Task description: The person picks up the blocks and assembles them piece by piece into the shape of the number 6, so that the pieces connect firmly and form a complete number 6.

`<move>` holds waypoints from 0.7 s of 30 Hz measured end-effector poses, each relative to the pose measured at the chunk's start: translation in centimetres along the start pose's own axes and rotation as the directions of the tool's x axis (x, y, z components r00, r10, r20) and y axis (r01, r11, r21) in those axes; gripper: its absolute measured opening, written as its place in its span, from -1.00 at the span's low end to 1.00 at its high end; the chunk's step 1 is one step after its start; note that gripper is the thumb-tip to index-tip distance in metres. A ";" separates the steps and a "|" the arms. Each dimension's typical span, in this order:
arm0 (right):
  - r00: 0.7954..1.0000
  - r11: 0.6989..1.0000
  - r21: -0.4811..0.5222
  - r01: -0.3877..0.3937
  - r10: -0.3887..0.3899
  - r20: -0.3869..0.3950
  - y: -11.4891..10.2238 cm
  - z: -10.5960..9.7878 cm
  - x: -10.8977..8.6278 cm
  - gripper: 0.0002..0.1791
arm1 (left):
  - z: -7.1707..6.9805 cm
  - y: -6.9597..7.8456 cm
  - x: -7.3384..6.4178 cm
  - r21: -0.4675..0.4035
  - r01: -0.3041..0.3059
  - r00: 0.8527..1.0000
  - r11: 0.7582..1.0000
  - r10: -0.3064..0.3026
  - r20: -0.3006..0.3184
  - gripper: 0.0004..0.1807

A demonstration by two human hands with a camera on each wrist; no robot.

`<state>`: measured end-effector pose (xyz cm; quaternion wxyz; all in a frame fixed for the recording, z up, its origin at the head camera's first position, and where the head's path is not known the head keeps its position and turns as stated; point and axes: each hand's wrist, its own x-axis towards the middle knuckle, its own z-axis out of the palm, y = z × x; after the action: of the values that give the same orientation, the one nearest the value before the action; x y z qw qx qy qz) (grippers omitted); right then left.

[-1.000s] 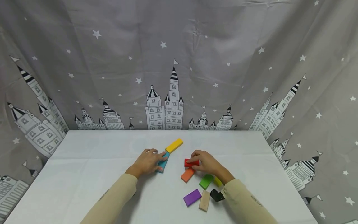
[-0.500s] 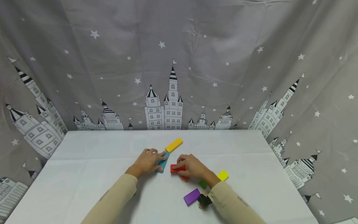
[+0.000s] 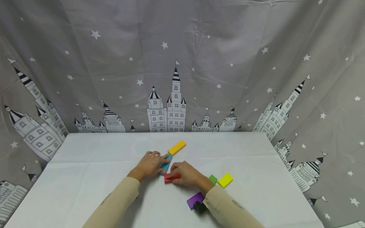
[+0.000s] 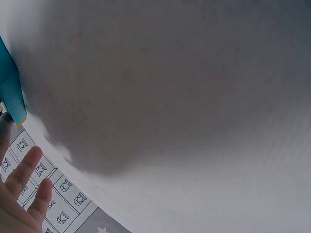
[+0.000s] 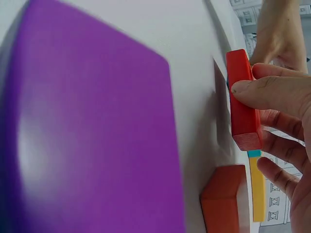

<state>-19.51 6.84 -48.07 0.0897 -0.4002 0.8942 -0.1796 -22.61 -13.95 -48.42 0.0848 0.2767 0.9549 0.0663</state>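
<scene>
My left hand [image 3: 150, 164] pinches the blue block [image 3: 166, 166] between thumb and fingers on the white table. In the left wrist view, part of this blue block [image 4: 10, 82] shows at the left edge. A red block [image 3: 170, 179] is pinched between the thumb and fingers of my right hand [image 3: 186, 174], close to the blue block's near end. The right wrist view shows the red block [image 5: 243, 102] with its shadow on the cloth beside it. A yellow-orange block [image 3: 177, 147] lies end to end with the blue one, at its far end.
Right of centre lie a purple block [image 3: 195, 200], a green block [image 3: 213, 179] and a bright yellow block [image 3: 225, 180]. The orange block [image 5: 226, 196] shows only in the right wrist view. A printed grey curtain [image 3: 216, 63] hangs behind the table [image 3: 94, 152].
My right hand has carried the red block left and nearer to me, up to the blue block's near end. The sleeve now hides the wooden block. My left hand has stayed put.
</scene>
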 end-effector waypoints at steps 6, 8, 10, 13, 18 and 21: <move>1.000 1.000 -0.014 0.008 -0.008 0.021 -0.3 0.3 0.4 -0.71 | -0.4 0.2 -0.2 -0.011 -0.019 1.000 1.000 0.019 -0.002 -0.32; 1.000 1.000 -0.019 0.013 -0.012 0.023 -0.4 0.3 0.4 -0.71 | -0.4 0.2 -0.3 -0.009 -0.029 1.000 1.000 0.029 -0.010 -0.32; 1.000 1.000 -0.020 0.019 -0.018 0.023 -0.5 0.4 0.5 -0.71 | -0.4 0.2 -0.3 -0.005 -0.036 0.999 0.999 0.036 -0.018 -0.32; 1.000 0.999 -0.021 0.027 -0.026 0.016 -0.6 0.5 0.5 -0.70 | -0.4 0.1 -0.3 0.003 -0.047 0.998 0.999 0.047 -0.029 -0.32; 1.000 0.999 -0.035 0.031 -0.031 0.005 -0.5 0.7 0.6 -0.69 | -0.3 0.1 -0.3 0.002 -0.047 0.999 0.999 0.047 -0.028 -0.32; 0.999 0.998 -0.050 0.035 -0.035 0.000 -0.4 0.9 0.7 -0.69 | -0.3 0.1 -0.3 -0.001 -0.037 0.999 0.999 0.037 -0.021 -0.32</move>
<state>-19.42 5.84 -48.79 0.0760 -0.4176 0.8913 -0.1591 -22.34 -14.10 -48.11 0.0737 0.2937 0.9504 0.0716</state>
